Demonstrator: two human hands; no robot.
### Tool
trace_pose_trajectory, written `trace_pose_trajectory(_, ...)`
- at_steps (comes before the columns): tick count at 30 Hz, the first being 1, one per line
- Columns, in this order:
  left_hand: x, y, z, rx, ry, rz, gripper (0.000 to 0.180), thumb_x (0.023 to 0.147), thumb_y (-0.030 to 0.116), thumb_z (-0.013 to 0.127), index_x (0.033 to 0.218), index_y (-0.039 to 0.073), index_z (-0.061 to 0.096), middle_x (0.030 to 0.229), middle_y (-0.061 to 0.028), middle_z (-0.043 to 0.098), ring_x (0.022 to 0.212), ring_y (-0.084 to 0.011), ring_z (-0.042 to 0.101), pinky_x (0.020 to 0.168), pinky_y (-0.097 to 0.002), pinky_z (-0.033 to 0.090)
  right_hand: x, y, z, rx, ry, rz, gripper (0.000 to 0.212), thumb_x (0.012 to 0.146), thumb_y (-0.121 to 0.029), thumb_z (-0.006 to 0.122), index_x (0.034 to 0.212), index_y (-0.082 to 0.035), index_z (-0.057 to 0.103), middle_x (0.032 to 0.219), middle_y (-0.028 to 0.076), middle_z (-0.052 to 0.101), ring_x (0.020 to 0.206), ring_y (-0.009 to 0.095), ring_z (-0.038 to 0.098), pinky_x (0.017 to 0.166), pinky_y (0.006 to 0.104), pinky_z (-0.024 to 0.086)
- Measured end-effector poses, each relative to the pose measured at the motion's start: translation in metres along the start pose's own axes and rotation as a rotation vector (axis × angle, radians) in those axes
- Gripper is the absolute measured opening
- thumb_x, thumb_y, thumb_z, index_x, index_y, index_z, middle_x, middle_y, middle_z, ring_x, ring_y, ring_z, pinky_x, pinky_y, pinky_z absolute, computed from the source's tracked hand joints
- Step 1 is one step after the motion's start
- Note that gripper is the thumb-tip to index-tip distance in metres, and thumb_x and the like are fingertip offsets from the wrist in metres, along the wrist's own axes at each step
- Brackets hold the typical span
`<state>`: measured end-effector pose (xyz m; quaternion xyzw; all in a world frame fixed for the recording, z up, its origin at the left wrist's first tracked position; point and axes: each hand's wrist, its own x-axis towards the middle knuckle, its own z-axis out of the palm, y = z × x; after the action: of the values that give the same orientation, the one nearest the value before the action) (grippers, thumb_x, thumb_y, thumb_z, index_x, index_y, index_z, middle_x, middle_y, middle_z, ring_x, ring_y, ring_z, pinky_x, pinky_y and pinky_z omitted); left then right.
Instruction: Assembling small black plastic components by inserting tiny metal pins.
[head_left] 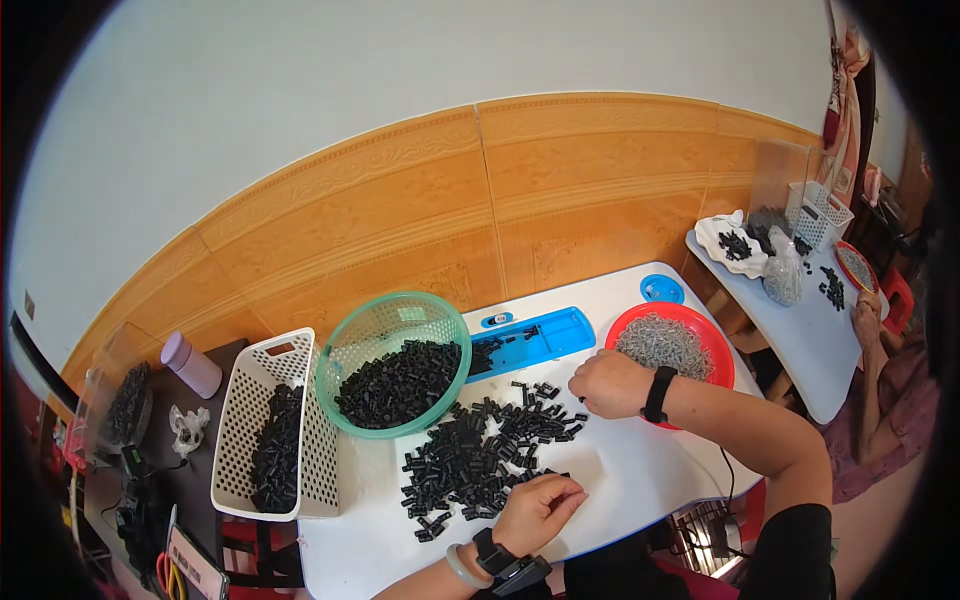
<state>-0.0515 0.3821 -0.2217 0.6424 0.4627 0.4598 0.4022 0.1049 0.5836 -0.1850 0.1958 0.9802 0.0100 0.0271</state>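
Note:
My left hand (538, 512) is closed, thumb and fingers pressed together, above the table's near edge. What it holds, if anything, is too small to make out. Close by it spreads a loose heap of small black plastic pieces (465, 455). Farther right, my right hand (612, 384) hangs palm down with its fingers bent together, between the heap and a red bowl (728, 372). A tiny dark bit shows at its fingertips, too small to name. Silvery metal screws or pins (665, 345) fill the bowl, whose near rim lies under my right wrist.
A green basket (392, 310) and a white basket (322, 440) hold more black pieces. Behind the heap lies a blue tray (560, 335), with a round blue lid (661, 289) near the red bowl. At a second table (800, 330) on the right, another person's hand (868, 312) touches a bowl.

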Motion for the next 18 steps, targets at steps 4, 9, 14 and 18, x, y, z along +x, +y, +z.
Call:
trace_pose_trajectory(4,0.001,-0.001,-0.001,-0.054,0.051,0.06,0.007,0.082,0.004,0.069,0.087,0.0,0.067,0.08,-0.0062,0.065,0.062,-0.0101,0.057,0.056,-0.0229,0.045,-0.02,-0.017,-0.03,0.521,0.166,0.114,0.009,0.076,-0.009,0.062,0.083,-0.003,0.063,0.079,0.01,0.065,0.074,0.024,0.064,0.066,0.0362,0.05)
trace_pose_trajectory(9,0.001,-0.004,-0.007,-0.039,0.149,0.123,0.006,0.083,0.002,0.067,0.088,-0.002,0.066,0.077,-0.0066,0.063,0.059,-0.0093,0.056,0.054,-0.0215,0.044,-0.056,-0.071,-0.081,1.473,0.368,0.091,0.009,0.082,0.001,0.066,0.09,0.002,0.062,0.094,0.012,0.065,0.083,0.019,0.063,0.074,0.0298,0.05)
trace_pose_trajectory(14,-0.001,-0.004,-0.005,-0.102,0.146,0.119,0.005,0.082,0.002,0.068,0.087,0.0,0.066,0.077,-0.0067,0.064,0.064,-0.0116,0.059,0.057,-0.0229,0.045,-0.081,-0.105,-0.103,1.846,0.404,-0.105,0.014,0.083,0.002,0.065,0.096,0.004,0.063,0.1,0.013,0.063,0.092,0.017,0.061,0.081,0.0289,0.05)
trace_pose_trajectory(18,-0.002,-0.005,-0.005,-0.095,0.147,0.176,0.006,0.083,0.003,0.068,0.086,-0.002,0.067,0.078,-0.0061,0.064,0.059,-0.0078,0.056,0.053,-0.021,0.044,-0.081,-0.118,-0.097,2.068,0.377,-0.166,0.016,0.084,0.001,0.065,0.1,0.005,0.063,0.104,0.017,0.061,0.094,0.02,0.061,0.082,0.0306,0.052)
